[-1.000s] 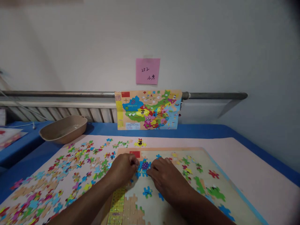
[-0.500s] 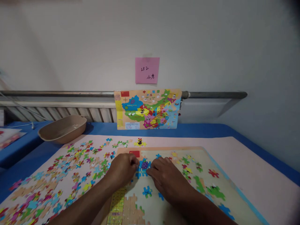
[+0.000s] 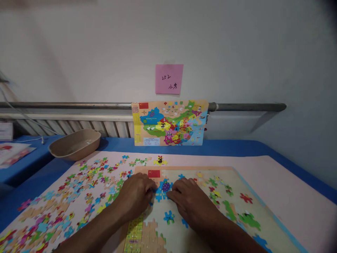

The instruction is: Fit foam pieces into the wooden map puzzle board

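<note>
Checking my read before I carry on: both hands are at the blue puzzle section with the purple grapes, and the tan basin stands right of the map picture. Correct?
Not quite: the head view shows the tan basin left of the map picture. The left hand and right hand are at the blue puzzle section.

The fingertips of the left hand [image 3: 138, 193] and right hand [image 3: 191, 200] are partly hidden by their curled fingers, so whether a piece is pinched cannot be told. Parts of the puzzle board [image 3: 158, 212] are covered by both hands and forearms; its near edge is cut off below. Loose pieces [image 3: 39, 225] are cropped at lower left. On the map [image 3: 168, 123], small print is unreadable. A packet [image 3: 15, 153] is cut by the left edge.
</note>
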